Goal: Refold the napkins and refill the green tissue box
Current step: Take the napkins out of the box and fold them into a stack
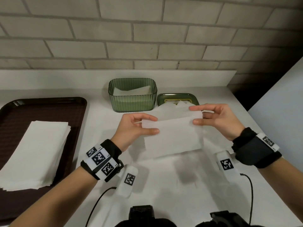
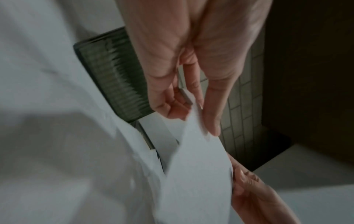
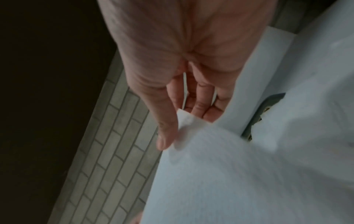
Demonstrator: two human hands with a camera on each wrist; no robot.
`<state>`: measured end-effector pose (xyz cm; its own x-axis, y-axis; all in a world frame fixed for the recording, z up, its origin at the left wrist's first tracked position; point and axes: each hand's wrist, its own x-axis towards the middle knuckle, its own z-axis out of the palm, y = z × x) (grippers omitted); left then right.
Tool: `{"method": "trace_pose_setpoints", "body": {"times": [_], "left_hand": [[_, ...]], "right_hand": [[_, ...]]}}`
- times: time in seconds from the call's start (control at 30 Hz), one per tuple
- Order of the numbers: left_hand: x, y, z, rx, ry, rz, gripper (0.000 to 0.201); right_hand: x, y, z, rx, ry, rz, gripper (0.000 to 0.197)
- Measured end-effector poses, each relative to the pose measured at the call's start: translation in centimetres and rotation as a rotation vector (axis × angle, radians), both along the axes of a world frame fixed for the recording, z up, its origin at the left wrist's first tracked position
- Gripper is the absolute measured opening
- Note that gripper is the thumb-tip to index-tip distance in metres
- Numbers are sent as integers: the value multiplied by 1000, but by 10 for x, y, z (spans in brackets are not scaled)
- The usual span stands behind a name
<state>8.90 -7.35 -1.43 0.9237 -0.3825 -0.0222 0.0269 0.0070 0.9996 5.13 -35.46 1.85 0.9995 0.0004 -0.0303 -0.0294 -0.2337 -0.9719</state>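
As seen from the head cam, left hand (image 1: 131, 128) and right hand (image 1: 218, 119) each pinch an end of a napkin (image 1: 173, 135) above the counter (image 1: 164, 185), just in front of the open green tissue box (image 1: 132, 95); lid (image 1: 177, 97) beside it, napkin stack (image 1: 35, 154) on tray (image 1: 70, 104). Left wrist: thumb and fingers (image 2: 212, 106) closed on the sheet edge. Right wrist: same pinch, blurred.
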Motion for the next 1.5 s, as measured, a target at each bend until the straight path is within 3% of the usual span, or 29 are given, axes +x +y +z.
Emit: {"method": "trace_pose_setpoints", "body": {"times": [0.23, 0.4, 0.5, 0.6, 0.7, 0.8, 0.9, 1.0, 1.07, 1.2, 1.33, 1.43, 1.5], "left_hand": [[23, 24, 11, 72, -131, 188, 21], [59, 51, 20, 377, -334, 295, 14], [90, 66, 34, 321, -270, 268, 16], [128, 71, 40, 215, -124, 364, 22], [158, 67, 37, 249, -120, 460, 24], [182, 68, 28, 319, -122, 475, 36], [199, 72, 18, 437, -203, 424, 49], [210, 69, 13, 718, -382, 352, 27], [217, 64, 9, 898, -445, 245, 13], [222, 55, 4, 1171, -458, 100, 4], [216, 42, 6, 1416, -521, -50, 12], [211, 39, 10, 1592, -593, -32, 24], [208, 40, 16, 1552, -648, -10, 26]], "right_hand": [[38, 29, 5, -325, -62, 32, 25], [95, 47, 14, -478, -128, 90, 10], [131, 62, 24, -333, -80, 54, 22], [165, 80, 26, -189, 34, 20, 23], [191, 94, 18, -80, 77, 17, 42], [207, 107, 10, -153, 8, -90, 53], [217, 112, -4, -232, -36, -184, 46], [218, 115, -23, -406, -116, -170, 34], [217, 116, -32, -636, -166, -116, 32], [216, 120, -38, -1121, -203, 12, 17], [216, 126, -36, -1378, -197, 153, 28], [211, 125, -26, -1499, -238, 157, 41], [208, 125, -20, -1523, -377, 131, 50]]}}
